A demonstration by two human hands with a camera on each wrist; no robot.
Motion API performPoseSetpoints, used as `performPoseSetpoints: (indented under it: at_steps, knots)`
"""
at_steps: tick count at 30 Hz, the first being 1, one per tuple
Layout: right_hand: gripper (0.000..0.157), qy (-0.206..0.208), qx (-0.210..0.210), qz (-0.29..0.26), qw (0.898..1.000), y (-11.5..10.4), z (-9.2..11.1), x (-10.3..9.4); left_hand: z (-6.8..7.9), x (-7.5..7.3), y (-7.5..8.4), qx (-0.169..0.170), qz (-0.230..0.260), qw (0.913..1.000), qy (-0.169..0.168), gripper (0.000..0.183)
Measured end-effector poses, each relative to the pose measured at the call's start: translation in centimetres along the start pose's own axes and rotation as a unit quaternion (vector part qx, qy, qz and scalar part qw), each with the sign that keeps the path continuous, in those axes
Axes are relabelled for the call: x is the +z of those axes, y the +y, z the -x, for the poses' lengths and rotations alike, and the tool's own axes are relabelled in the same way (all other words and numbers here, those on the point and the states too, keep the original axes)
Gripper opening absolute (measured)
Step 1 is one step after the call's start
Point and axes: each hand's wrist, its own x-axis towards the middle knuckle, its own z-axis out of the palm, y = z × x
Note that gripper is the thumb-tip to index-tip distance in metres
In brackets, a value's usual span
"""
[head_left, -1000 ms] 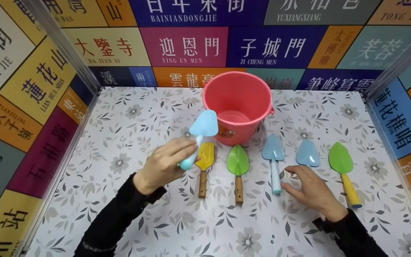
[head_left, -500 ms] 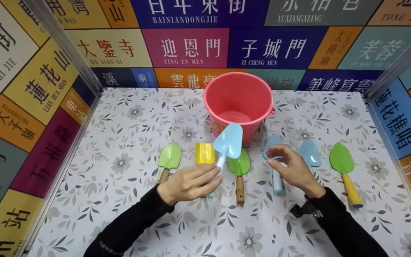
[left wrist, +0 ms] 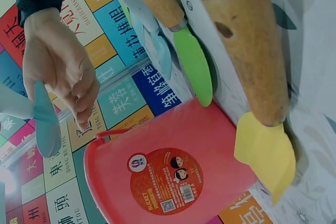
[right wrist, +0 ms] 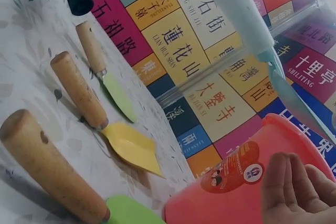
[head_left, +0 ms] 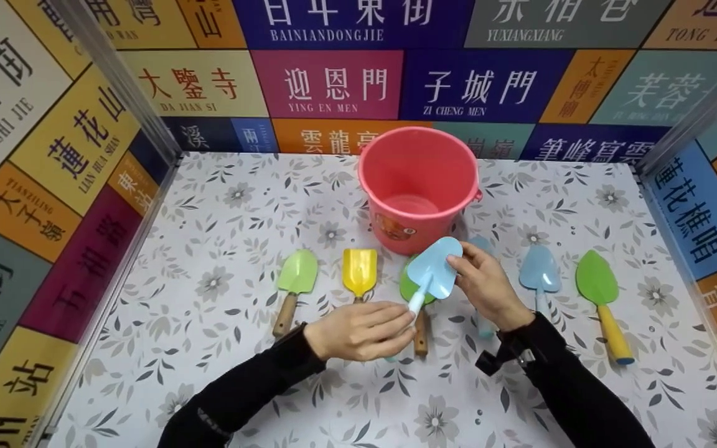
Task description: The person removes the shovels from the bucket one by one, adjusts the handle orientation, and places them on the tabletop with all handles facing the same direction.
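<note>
My left hand (head_left: 365,330) grips the pale handle of a light blue toy trowel (head_left: 430,274), raised with its blade slanting up to the right. At the blade's right edge is my right hand (head_left: 489,280), its thumb overlapping that edge in the head view. In the left wrist view the right hand's fingers (left wrist: 86,95) hang loosely curled beside the blade, apart from it. The right wrist view shows the held trowel's handle (right wrist: 239,11) too. A green trowel (head_left: 421,336) with a wooden handle lies partly hidden below; another blue trowel (head_left: 486,326) lies mostly behind my right hand.
A pink bucket (head_left: 417,227) stands behind the row of trowels. On the left lie a light green trowel (head_left: 296,274) and a yellow one (head_left: 359,267); on the right, a blue trowel (head_left: 539,267) and a green one (head_left: 596,280) with a yellow handle. Printed panels enclose the table.
My left hand has carried the blue trowel rightward and down, away from in front of the bucket. My right hand has moved left and up, to the blade's edge.
</note>
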Motion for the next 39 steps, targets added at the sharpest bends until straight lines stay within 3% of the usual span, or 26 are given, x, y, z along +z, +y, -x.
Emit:
performPoseSetpoints:
  at_steps: [6, 13, 17, 23, 25, 27, 29, 31, 35, 37, 39]
  knots:
    - [0.024, 0.028, -0.001, -0.009, 1.0, 0.6, -0.3, -0.1, -1.2, -0.8, -0.6, 0.02, -0.003, 0.9998, -0.004, 0.021]
    - [0.021, 0.057, -0.014, -0.003, 0.998, 0.8, -0.3, 0.0, -1.2, -0.5, -0.8, 0.024, 0.001, 0.9997, 0.004, 0.024]
    - [0.025, 0.065, -0.026, -0.006, 0.997, 0.7, -0.2, 0.1, -0.3, 0.4, -0.5, 0.02, 0.002, 0.9998, 0.006, 0.025]
    - [0.025, 0.076, -0.048, -0.008, 0.996, 0.4, 0.1, 0.1, 1.5, 1.0, 0.0, -0.001, -0.014, 0.9983, -0.056, 0.024]
    - [0.023, 0.086, -0.06, -0.01, 0.994, 0.3, 0.1, 0.0, 1.8, 0.9, -0.1, -0.026, -0.018, 0.9955, -0.089, 0.027]
    - [0.02, 0.106, -0.073, -0.011, 0.992, 0.1, 0.1, 0.0, 2.0, 0.6, -0.3, -0.075, -0.01, 0.9901, -0.118, 0.032]
    - [0.016, 0.132, -0.086, -0.009, 0.988, 0.0, 0.1, -0.1, 2.0, 0.2, -0.5, -0.147, 0.019, 0.9804, -0.13, 0.038]
    - [0.014, 0.153, -0.1, -0.003, 0.983, -0.1, 0.1, -0.1, 1.9, 0.0, -0.7, -0.235, 0.068, 0.9623, -0.12, 0.045]
    - [0.01, 0.173, -0.144, 0.033, 0.974, -0.1, 0.1, -0.1, 0.9, -0.2, -0.7, -0.392, 0.146, 0.9048, -0.077, 0.042]
    - [0.007, 0.174, -0.168, 0.072, 0.968, 0.0, 0.2, -0.1, 0.3, -0.1, -0.5, -0.446, 0.163, 0.877, -0.076, 0.038]
    - [0.007, 0.17, -0.189, 0.12, 0.96, 0.2, 0.3, 0.0, -0.3, 0.1, -0.2, -0.479, 0.163, 0.8576, -0.094, 0.04]
